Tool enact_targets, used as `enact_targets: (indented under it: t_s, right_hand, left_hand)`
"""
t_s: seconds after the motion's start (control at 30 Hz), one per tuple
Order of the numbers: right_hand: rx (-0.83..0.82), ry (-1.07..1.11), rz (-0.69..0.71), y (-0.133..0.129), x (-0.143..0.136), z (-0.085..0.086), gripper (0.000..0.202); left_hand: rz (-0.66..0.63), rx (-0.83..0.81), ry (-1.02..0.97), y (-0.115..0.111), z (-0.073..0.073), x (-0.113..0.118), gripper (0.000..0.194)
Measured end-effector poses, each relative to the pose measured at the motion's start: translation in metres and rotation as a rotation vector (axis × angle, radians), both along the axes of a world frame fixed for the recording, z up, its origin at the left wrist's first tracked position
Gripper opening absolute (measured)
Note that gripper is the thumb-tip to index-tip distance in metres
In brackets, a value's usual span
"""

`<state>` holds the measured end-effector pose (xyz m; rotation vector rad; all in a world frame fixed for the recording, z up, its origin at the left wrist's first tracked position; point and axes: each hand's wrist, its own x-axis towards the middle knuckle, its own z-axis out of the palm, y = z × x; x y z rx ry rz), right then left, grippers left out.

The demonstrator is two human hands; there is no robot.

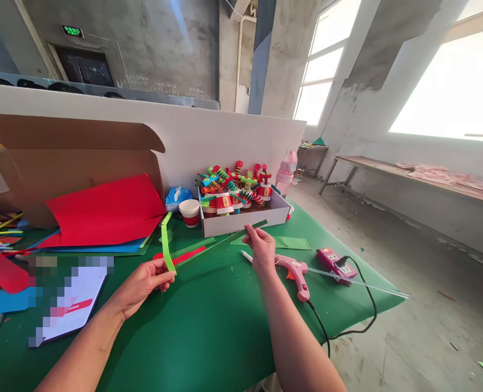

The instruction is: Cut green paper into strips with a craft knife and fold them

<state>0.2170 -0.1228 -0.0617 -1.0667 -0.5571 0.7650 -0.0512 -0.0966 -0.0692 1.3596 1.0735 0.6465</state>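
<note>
My left hand (146, 283) pinches the folded lower end of a bright green paper strip (166, 242), which stands up above the fingers. From that corner a dark green paper strip (221, 243) stretches to the right. My right hand (261, 247) pinches it near its far end. Whether the two strips are joined or are one piece with different-coloured faces, I cannot tell. Under them on the green table (200, 332) lies a red strip (189, 255). A pink glue gun (298, 276) rests to the right of my right hand, its white nozzle tip pointing left.
A white box (245, 220) of colourful paper-cup and spring figures stands behind the hands, beside a paper cup (190, 213). Red paper (106, 212) leans in a cardboard box at left, near a tablet-like screen (80, 296). A corded pink box (335, 265) sits right.
</note>
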Motion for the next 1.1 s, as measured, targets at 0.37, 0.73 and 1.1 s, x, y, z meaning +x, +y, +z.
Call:
enact_targets:
  t_s: [0.37, 0.73, 1.1]
  right_hand:
    - [0.046, 0.248, 0.214, -0.001, -0.014, -0.002, 0.044]
    - [-0.241, 0.133, 0.776, -0.014, -0.091, -0.030, 0.038]
    - [-0.245, 0.154, 0.809, -0.014, -0.087, -0.029, 0.046]
  left_hand:
    - [-0.072, -0.009, -0.171, -0.005, 0.002, 0.007, 0.037]
    - [-0.100, -0.055, -0.230, -0.007, -0.011, 0.020, 0.031]
    - [-0.018, -0.104, -0.251, -0.002, -0.014, 0.019, 0.037]
